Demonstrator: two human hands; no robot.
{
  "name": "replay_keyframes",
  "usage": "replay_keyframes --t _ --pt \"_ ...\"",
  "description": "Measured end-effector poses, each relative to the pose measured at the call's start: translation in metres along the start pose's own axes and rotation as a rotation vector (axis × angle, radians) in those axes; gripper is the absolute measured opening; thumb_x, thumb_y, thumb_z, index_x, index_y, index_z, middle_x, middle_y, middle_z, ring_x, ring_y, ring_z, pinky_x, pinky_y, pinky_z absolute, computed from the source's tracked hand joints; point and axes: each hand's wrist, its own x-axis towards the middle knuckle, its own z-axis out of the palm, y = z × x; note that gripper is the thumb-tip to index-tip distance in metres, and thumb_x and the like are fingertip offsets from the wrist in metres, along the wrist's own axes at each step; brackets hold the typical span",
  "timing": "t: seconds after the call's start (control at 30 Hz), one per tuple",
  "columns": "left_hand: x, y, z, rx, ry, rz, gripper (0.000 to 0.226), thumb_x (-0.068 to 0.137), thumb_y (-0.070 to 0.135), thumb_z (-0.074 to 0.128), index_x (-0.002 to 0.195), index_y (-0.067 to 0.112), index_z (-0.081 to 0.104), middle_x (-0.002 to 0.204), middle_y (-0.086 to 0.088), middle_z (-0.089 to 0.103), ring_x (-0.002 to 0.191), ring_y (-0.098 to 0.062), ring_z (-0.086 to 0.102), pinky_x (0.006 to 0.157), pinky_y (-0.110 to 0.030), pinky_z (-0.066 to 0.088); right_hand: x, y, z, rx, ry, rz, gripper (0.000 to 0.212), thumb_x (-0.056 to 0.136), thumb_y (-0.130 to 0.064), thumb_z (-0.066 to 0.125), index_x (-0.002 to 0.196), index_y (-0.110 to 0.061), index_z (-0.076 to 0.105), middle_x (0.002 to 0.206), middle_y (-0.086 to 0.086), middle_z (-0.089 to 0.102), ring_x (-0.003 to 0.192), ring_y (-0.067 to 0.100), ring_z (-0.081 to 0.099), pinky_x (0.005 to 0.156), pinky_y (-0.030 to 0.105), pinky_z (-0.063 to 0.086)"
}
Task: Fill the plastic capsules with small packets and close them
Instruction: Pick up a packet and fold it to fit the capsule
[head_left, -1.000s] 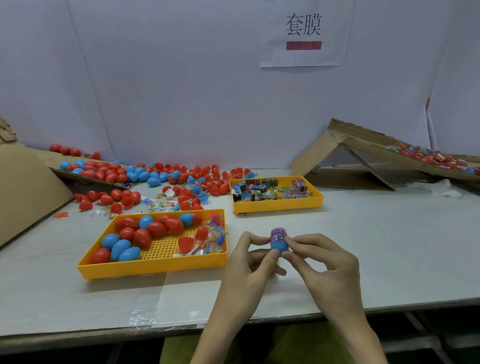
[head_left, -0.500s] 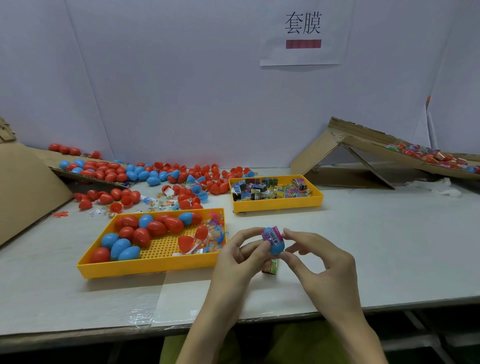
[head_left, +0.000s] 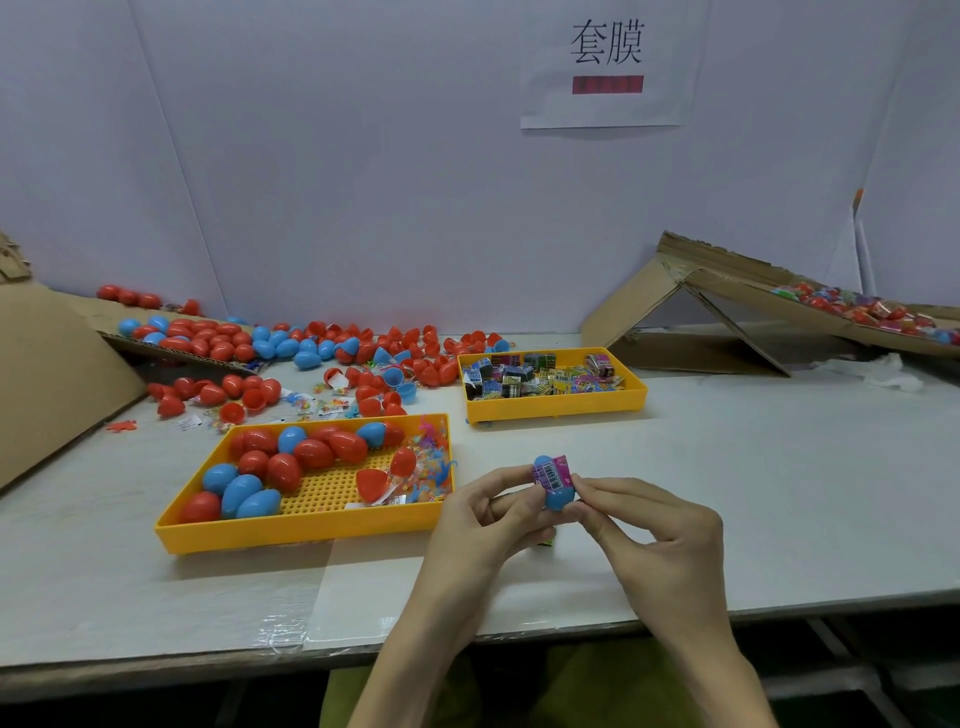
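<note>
You're holding the blue capsule up just over the near part of the table. Your left hand is curling round it, probably to steady it. Your right hand is pinching the pink packet against its top, I'd guess to work it in. Both yellow trays are sitting within easy reach. A second ago that packet was sitting straight on top. Now it's tilting, barcode toward you, and a loose packet is showing under your hands.
</note>
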Motion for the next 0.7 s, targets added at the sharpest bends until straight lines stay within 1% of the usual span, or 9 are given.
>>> replay_keyframes --t 0.1,0.17,0.27,0.37,0.47,0.57,0.63,0.7 --pt "0.0004 -0.0012 -0.0004 0.012 0.003 0.0 0.055 0.073 0.044 0.076 0.119 0.016 0.066 0.103 -0.012 0.077 0.099 -0.027 0.074 0.076 -0.024 0.059 -0.0003 -0.0009 -0.0004 0.004 0.009 0.003 0.024 0.073 -0.018 0.076 0.096 -0.013 0.08 0.097 -0.022 0.07 0.092 -0.005 0.069 0.078 0.008 0.052" --pt "0.0007 -0.0014 -0.0006 0.012 0.013 -0.001 0.053 0.072 0.044 0.076 0.117 0.016 0.067 0.102 -0.013 0.077 0.098 -0.027 0.075 0.075 -0.024 0.059 0.0001 -0.0018 -0.0011 0.012 0.009 0.004 0.026 0.074 -0.019 0.076 0.099 -0.017 0.078 0.097 -0.018 0.073 0.089 -0.001 0.07 0.078 0.01 0.053" --pt "0.0012 -0.002 -0.001 0.006 0.032 -0.007 0.052 0.071 0.043 0.077 0.115 0.016 0.069 0.102 -0.013 0.077 0.097 -0.027 0.075 0.075 -0.023 0.058 0.0008 -0.003 -0.0008 0.009 -0.014 -0.028 0.032 0.076 -0.017 0.076 0.108 -0.014 0.076 0.101 -0.009 0.074 0.092 0.002 0.069 0.08 0.01 0.053" --pt "0.0019 -0.002 -0.0012 0.007 0.032 -0.014 0.054 0.069 0.044 0.078 0.115 0.015 0.069 0.102 -0.013 0.077 0.097 -0.026 0.075 0.075 -0.023 0.058 -0.0004 -0.0022 -0.0002 0.012 -0.01 -0.05 0.028 0.076 -0.014 0.075 0.103 -0.011 0.078 0.103 -0.01 0.073 0.1 -0.001 0.068 0.082 0.013 0.054" --pt "0.0025 -0.0021 -0.0011 0.004 0.03 -0.02 0.057 0.068 0.042 0.077 0.116 0.012 0.07 0.103 -0.014 0.077 0.097 -0.026 0.075 0.076 -0.024 0.059 -0.002 -0.0015 0.0004 -0.02 0.013 -0.077 0.025 0.074 -0.011 0.075 0.099 -0.008 0.079 0.101 -0.006 0.074 0.098 0.001 0.069 0.082 0.011 0.054" --pt "0.003 -0.0031 -0.0014 0.019 0.022 -0.031 0.061 0.069 0.042 0.076 0.12 0.008 0.068 0.105 -0.012 0.077 0.099 -0.026 0.074 0.077 -0.023 0.058 -0.0027 -0.0024 0.0006 -0.048 0.023 -0.097 0.026 0.074 -0.011 0.075 0.099 -0.008 0.078 0.102 -0.006 0.073 0.1 0.0 0.068 0.083 0.009 0.052" --pt "0.0029 -0.0032 -0.0016 0.022 0.019 -0.037 0.06 0.07 0.04 0.076 0.12 0.009 0.068 0.106 -0.011 0.077 0.1 -0.025 0.074 0.077 -0.023 0.058 -0.0038 -0.0023 0.0005 -0.066 0.031 -0.109 0.026 0.074 -0.01 0.075 0.1 -0.008 0.077 0.102 -0.008 0.072 0.101 -0.002 0.067 0.084 0.009 0.052" --pt "0.0026 -0.0023 -0.0014 0.023 0.012 -0.042 0.054 0.071 0.039 0.075 0.117 0.011 0.069 0.104 -0.01 0.077 0.099 -0.024 0.074 0.076 -0.022 0.058 -0.0052 -0.0013 0.0004 -0.079 0.044 -0.123 0.025 0.073 -0.008 0.076 0.099 -0.007 0.078 0.102 -0.006 0.072 0.101 -0.001 0.067 0.084 0.01 0.053"
